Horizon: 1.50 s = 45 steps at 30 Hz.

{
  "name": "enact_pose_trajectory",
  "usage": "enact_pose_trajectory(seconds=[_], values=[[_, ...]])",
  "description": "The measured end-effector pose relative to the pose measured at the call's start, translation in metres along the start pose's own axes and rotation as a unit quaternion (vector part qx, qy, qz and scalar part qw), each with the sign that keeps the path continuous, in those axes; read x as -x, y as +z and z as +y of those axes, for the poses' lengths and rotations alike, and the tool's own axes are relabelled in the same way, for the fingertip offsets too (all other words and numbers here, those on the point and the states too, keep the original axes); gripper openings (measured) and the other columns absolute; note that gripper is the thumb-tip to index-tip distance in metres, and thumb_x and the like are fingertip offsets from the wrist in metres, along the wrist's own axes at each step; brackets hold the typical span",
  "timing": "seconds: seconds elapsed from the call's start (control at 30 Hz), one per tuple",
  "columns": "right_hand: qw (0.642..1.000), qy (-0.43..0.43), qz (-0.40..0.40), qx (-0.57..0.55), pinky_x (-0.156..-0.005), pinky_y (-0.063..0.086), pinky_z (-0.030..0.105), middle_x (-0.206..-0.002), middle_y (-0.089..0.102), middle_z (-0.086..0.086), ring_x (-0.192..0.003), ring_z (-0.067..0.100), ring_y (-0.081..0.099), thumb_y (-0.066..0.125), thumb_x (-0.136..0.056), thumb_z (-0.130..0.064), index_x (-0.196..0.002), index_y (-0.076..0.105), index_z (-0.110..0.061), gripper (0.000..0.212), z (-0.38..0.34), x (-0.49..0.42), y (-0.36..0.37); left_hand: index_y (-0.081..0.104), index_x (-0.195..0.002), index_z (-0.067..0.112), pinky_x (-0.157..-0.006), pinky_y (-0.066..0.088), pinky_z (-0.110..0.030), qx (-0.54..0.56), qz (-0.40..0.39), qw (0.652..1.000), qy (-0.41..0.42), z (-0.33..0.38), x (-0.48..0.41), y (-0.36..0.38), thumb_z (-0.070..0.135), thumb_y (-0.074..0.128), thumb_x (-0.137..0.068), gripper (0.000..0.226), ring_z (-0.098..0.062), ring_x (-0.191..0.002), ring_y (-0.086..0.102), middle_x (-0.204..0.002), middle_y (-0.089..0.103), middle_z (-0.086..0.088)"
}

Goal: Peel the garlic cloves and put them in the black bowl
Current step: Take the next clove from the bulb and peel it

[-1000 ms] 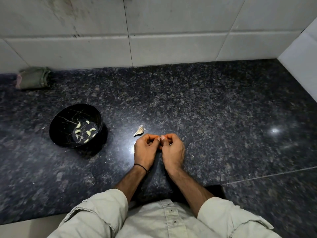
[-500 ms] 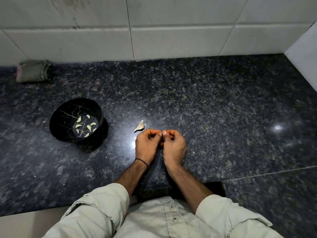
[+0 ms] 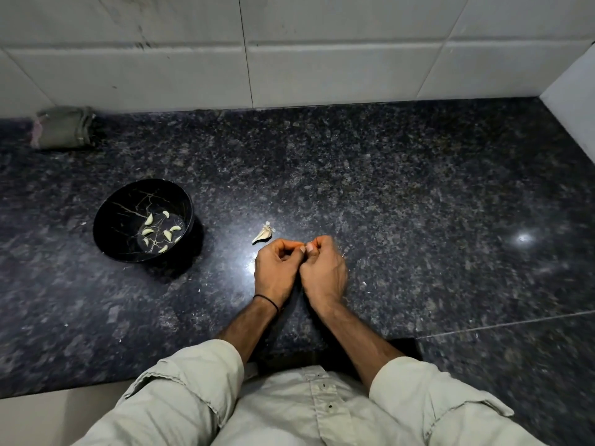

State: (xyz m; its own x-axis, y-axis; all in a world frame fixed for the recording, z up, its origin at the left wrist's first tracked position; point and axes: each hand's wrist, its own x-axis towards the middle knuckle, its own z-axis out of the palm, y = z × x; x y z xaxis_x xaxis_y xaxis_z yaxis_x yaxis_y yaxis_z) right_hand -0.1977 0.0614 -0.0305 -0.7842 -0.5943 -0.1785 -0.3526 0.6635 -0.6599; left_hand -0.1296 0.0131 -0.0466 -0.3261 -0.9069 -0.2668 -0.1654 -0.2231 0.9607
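Note:
My left hand and my right hand meet above the dark granite counter, fingers curled, thumbs and fingertips pinching a small garlic clove that is mostly hidden between them. An unpeeled garlic clove with papery skin lies on the counter just beyond my left hand. The black bowl stands to the left and holds several peeled cloves.
A folded grey-green cloth lies at the back left against the white tiled wall. A white side wall closes the counter at the right. Small flecks of garlic skin dot the counter near my hands.
Both hands stay together on the clove, with small finger movements. The view has shifted slightly; the bowl and loose clove lie as before.

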Motion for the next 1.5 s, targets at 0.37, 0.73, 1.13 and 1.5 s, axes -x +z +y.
enact_pose_trajectory(seconds=[0.37, 0.73, 1.13, 1.5], values=[[0.997, -0.004, 0.001, -0.071, -0.066, 0.034, 0.033, -0.093, 0.064, 0.005, -0.086, 0.027, 0.058, 0.046, -0.103, -0.023, -0.105, 0.055, -0.014, 0.013, 0.007, 0.001, -0.007, 0.069, -0.081, 0.017, -0.073, 0.060, -0.042, -0.042, 0.005, 0.999, 0.014, -0.006, 0.001, 0.000, 0.017, 0.068, -0.093, 0.011, -0.016, -0.070, 0.070, -0.076, 0.074, 0.002], [0.985, -0.046, -0.071, -0.151, -0.058, 0.050, 0.025, -0.080, 0.068, -0.009, -0.064, 0.007, 0.062, 0.050, -0.101, -0.039, -0.096, 0.060, -0.026, 0.017, 0.019, 0.001, -0.017, 0.064, -0.082, 0.005, -0.062, 0.055, -0.041, -0.028, -0.022, 0.999, 0.020, -0.004, 0.001, -0.004, 0.011, 0.059, -0.098, 0.018, -0.019, -0.054, 0.058, -0.065, 0.068, -0.005], [0.981, -0.053, -0.118, -0.143, -0.063, 0.046, 0.032, -0.071, 0.058, -0.008, -0.067, 0.011, 0.053, 0.060, -0.092, -0.018, -0.081, 0.057, -0.020, 0.012, 0.016, -0.008, -0.020, 0.058, -0.079, 0.027, -0.074, 0.052, -0.039, -0.187, -0.017, 0.980, 0.074, -0.005, 0.004, -0.008, 0.022, 0.061, -0.095, 0.017, -0.017, -0.077, 0.064, -0.078, 0.067, 0.007], [0.988, -0.054, -0.129, -0.072, -0.068, 0.038, 0.037, -0.080, 0.058, 0.005, -0.079, 0.024, 0.053, 0.045, -0.100, -0.016, -0.084, 0.055, -0.009, 0.020, 0.006, -0.010, -0.026, 0.069, -0.099, 0.021, -0.092, 0.054, -0.041, -0.094, -0.096, 0.984, 0.113, -0.014, 0.008, -0.016, 0.007, 0.061, -0.094, 0.017, -0.012, -0.096, 0.067, -0.096, 0.072, 0.007]])
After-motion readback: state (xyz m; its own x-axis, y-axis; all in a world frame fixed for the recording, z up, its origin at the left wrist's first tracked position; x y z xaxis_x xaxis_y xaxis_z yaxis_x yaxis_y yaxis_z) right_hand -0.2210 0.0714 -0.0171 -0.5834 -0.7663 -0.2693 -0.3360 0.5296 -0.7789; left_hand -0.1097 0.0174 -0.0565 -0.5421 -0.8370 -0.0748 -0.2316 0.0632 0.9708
